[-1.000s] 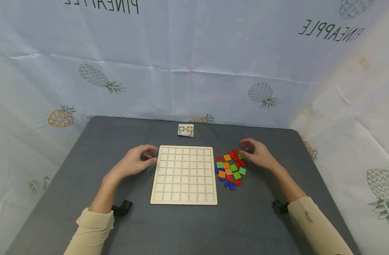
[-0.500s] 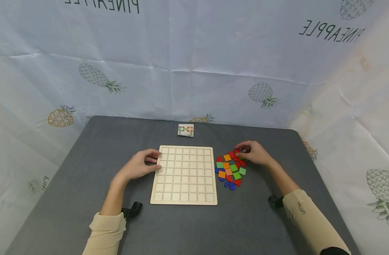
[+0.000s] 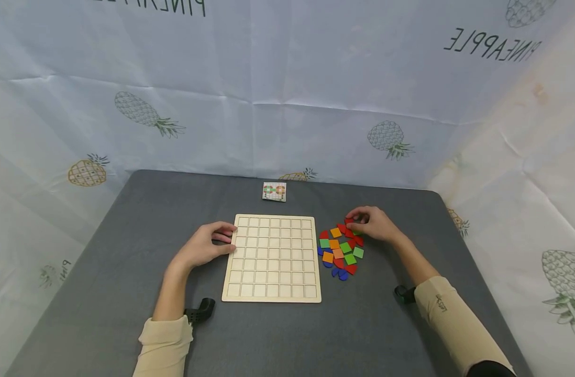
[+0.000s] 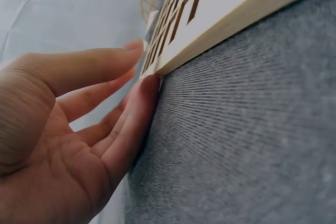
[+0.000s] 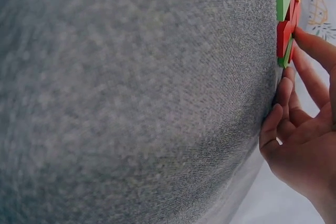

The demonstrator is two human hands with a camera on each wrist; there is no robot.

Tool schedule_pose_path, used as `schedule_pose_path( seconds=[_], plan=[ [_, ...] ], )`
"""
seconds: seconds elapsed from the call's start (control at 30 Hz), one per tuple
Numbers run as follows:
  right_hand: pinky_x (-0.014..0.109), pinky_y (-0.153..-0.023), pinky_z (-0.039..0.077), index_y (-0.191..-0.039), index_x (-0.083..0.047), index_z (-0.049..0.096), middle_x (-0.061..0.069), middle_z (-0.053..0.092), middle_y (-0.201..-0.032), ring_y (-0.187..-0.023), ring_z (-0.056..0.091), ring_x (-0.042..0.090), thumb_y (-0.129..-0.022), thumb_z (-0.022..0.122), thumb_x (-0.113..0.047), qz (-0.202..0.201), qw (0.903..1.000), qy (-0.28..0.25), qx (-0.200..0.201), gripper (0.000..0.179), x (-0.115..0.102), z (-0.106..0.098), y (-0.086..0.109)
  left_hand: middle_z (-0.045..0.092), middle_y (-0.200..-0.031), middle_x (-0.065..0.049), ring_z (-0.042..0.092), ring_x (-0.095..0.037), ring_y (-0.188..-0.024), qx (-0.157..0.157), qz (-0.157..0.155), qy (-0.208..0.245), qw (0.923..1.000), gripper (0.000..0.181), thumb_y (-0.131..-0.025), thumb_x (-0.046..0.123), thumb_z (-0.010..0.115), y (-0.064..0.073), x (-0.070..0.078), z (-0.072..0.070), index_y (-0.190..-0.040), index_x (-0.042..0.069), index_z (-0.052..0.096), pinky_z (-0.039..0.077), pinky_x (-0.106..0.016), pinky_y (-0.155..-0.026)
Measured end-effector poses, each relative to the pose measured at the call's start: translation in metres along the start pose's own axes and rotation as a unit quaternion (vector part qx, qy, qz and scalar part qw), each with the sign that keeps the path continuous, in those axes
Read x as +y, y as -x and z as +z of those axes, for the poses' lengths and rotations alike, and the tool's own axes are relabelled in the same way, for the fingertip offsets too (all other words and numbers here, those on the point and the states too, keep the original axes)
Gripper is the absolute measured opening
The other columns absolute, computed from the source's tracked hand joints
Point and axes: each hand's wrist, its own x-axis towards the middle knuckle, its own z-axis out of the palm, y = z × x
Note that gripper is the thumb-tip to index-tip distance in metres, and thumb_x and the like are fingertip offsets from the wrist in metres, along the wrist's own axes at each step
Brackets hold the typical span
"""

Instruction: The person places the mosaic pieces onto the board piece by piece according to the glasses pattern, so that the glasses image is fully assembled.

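Note:
A pale wooden board (image 3: 272, 258) with a grid of square recesses lies on the grey table. At its left edge is my left hand (image 3: 203, 245), fingers and thumb extended. In the left wrist view the fingertips (image 4: 149, 85) touch the board's side, with the thumb above. My right hand (image 3: 376, 225) reaches into the top of a pile of flat coloured pieces. Its fingers lie around a red piece (image 3: 349, 221) and a mostly covered green piece (image 3: 357, 232). The right wrist view has the thumb against a red piece (image 5: 284, 36); no lifted piece shows.
Several orange squares (image 3: 334, 244), green squares (image 3: 350, 259) and blue rounded pieces (image 3: 343, 275) lie close together right of the board. A small printed pattern card (image 3: 274, 191) lies behind the board. A pineapple-print curtain (image 3: 250, 120) hangs beyond the table's back edge.
My left hand has moved right to the board's edge. My right hand has come slightly left and down onto the top of the pile. Board and pieces look unmoved.

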Motion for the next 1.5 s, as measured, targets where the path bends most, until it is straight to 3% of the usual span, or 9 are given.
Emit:
schedule_pose_path(
  seconds=[0.27,0.57,0.93,1.5],
  plan=[
    [0.025,-0.061,0.042,-0.124,-0.004,0.079,0.016,0.073,-0.106,-0.069,0.053,0.012,-0.098,0.081,-0.019,0.007,0.9997,-0.023,-0.003,0.03,0.0047,-0.001,-0.0011,0.067,-0.14,-0.026,0.069,-0.038,-0.121,0.01,-0.009,0.003,0.9999,0.052,-0.096,0.004,0.08,0.0014,-0.0004,0.0028,-0.145,-0.003,0.064,0.056,-0.049,-0.101],
    [0.025,-0.059,0.04,-0.124,-0.001,0.079,0.018,0.072,-0.106,-0.068,0.052,0.012,-0.096,0.084,-0.02,-0.003,0.9997,-0.024,-0.006,0.033,0.0047,-0.0001,-0.0019,0.07,-0.137,-0.025,0.069,-0.038,-0.121,0.015,-0.021,0.006,0.9996,0.051,-0.094,0.001,0.081,0.0027,-0.0023,0.0039,-0.143,-0.002,0.066,0.056,-0.048,-0.101],
    [0.026,-0.059,0.04,-0.119,-0.006,0.08,0.012,0.071,-0.099,-0.066,0.052,0.014,-0.095,0.085,-0.021,0.005,1.0,-0.003,0.001,0.029,0.0026,0.003,-0.0042,0.07,-0.137,-0.024,0.069,-0.037,-0.123,0.023,-0.036,0.005,0.9991,0.051,-0.094,0.002,0.081,0.0051,-0.0039,0.0052,-0.143,-0.001,0.066,0.056,-0.046,-0.101],
    [0.027,-0.058,0.042,-0.119,-0.005,0.08,0.015,0.072,-0.104,-0.065,0.053,0.014,-0.097,0.084,-0.026,-0.008,0.9997,0.006,0.023,0.031,-0.0027,-0.0021,0.0013,0.071,-0.134,-0.024,0.07,-0.036,-0.121,0.026,-0.032,0.006,0.9991,0.052,-0.093,0.0,0.082,0.0011,-0.0031,0.0053,-0.142,-0.002,0.066,0.057,-0.046,-0.101]
  ],
)
